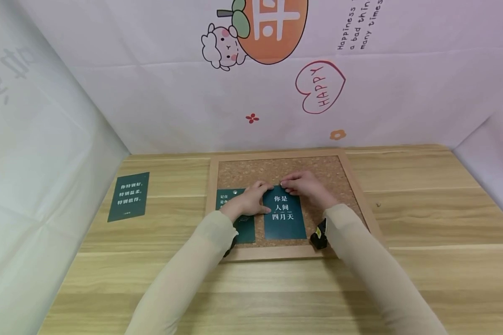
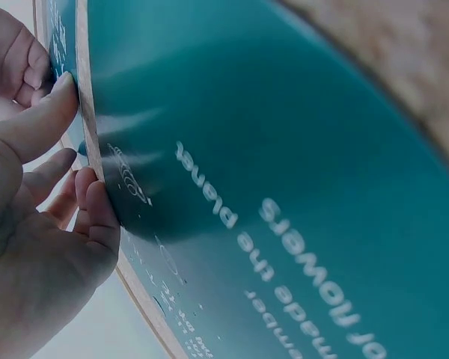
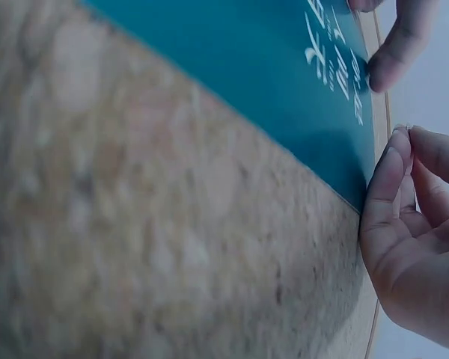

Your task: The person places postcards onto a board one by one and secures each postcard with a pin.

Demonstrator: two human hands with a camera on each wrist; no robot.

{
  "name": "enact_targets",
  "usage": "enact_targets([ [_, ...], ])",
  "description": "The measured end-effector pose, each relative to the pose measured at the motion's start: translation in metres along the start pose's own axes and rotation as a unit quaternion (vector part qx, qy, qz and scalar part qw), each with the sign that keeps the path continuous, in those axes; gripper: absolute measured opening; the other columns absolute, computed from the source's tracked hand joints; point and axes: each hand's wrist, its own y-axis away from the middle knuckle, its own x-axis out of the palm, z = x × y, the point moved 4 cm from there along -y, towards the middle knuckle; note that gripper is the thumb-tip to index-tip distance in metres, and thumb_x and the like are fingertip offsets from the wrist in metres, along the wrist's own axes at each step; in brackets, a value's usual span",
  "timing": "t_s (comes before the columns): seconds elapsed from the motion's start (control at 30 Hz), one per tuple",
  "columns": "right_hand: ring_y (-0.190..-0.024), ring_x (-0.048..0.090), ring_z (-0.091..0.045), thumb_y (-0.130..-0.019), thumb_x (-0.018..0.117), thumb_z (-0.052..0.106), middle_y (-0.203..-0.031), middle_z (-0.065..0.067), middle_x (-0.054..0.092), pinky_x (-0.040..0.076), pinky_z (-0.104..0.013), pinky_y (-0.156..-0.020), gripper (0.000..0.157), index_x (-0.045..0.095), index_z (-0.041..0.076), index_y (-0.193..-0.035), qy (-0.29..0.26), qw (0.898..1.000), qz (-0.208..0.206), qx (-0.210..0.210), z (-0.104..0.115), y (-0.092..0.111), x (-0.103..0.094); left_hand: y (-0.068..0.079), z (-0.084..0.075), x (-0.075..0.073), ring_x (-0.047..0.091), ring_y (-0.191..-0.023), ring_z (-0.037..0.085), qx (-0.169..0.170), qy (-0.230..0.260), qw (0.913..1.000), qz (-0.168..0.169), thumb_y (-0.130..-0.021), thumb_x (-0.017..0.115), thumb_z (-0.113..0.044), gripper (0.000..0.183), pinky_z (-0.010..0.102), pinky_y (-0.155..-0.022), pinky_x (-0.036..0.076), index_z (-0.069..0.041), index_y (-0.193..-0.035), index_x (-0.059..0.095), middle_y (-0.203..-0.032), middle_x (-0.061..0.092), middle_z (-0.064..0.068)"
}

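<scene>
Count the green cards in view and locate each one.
3: one card on the table, left of the corkboard; a left card and right card on the corkboard.

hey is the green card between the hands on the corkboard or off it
On: the card lies inside the frame, with cork showing either side. Whether it's pinned, I can't tell.

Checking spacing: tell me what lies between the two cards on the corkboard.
In the head view, a bare cork strip separates the left card from the right card; higher up, the left hand crosses it.
</scene>
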Motion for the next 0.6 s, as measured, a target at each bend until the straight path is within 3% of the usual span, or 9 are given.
enact_targets([
  [0.13,-0.073,0.058,-0.004,-0.096,0.057,0.017,-0.089,0.001,0.065,0.05,-0.015,-0.066,0.031,0.064,0.0,-0.121,-0.023,1.0,-0.012,0.015,-0.0013,-0.002,0.0019,0.0005,-0.0003,-0.0003,0.024,-0.144,0.031,-0.002,0.0,1.0,-0.001,-0.093,0.063,-0.021,0.065,0.045,-0.119,0.02,-0.012,-0.149,0.031,-0.155,0.023,0.01],
  [0.6,-0.077,0.055,-0.008,-0.096,0.057,0.017,-0.094,0.001,0.066,0.046,-0.017,-0.067,0.029,0.067,0.004,-0.12,-0.005,0.999,-0.023,0.035,0.0014,0.0008,0.0073,-0.0002,0.0006,0.0008,0.022,-0.145,0.031,-0.008,0.003,1.0,-0.001,-0.093,0.062,-0.022,0.065,0.045,-0.118,0.022,-0.013,-0.149,0.031,-0.156,0.023,0.008],
])
